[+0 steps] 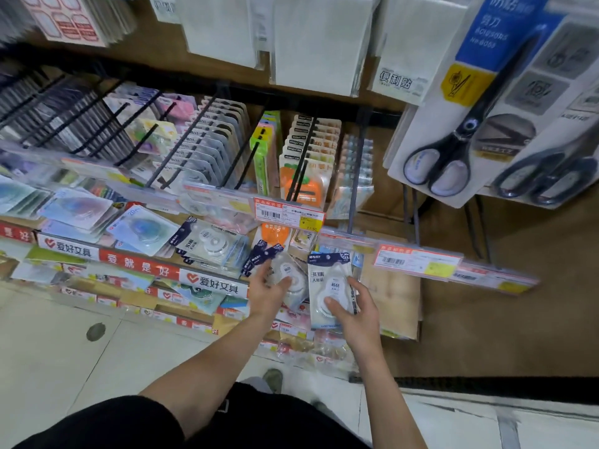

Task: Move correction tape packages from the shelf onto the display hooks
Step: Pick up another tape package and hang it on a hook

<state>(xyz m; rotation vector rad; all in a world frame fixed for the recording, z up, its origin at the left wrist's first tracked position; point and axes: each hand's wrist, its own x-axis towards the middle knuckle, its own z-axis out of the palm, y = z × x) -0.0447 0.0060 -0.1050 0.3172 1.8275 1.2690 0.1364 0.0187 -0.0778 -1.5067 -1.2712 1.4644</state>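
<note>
Now, at the left of the frame, the red-and-white shelf banner (69, 249) can be read: "爱好文具". Loose correction tape packages (210, 243) are seen lying on the shelf (207, 270) just right of it, marked "30米". At lower centre, the left hand (267, 294) is closed round another packet (288, 273) from the pile, thumb on its face. Just beside it, the right hand (355, 314) grips an upright package (329, 286), thumb pressed on the clear blister; "30米 大容量" is legible. These packs are judged light, with a thin bendable card, a slick plastic bubble, and a hang-hole at the top; they are best pinched by the lower card edge so the hole stays free. Above, the display hooks (301, 163) and a price tag (288, 215) are visible. At upper right, "便利贴" and "Scissors" (453, 147) are read.
</note>
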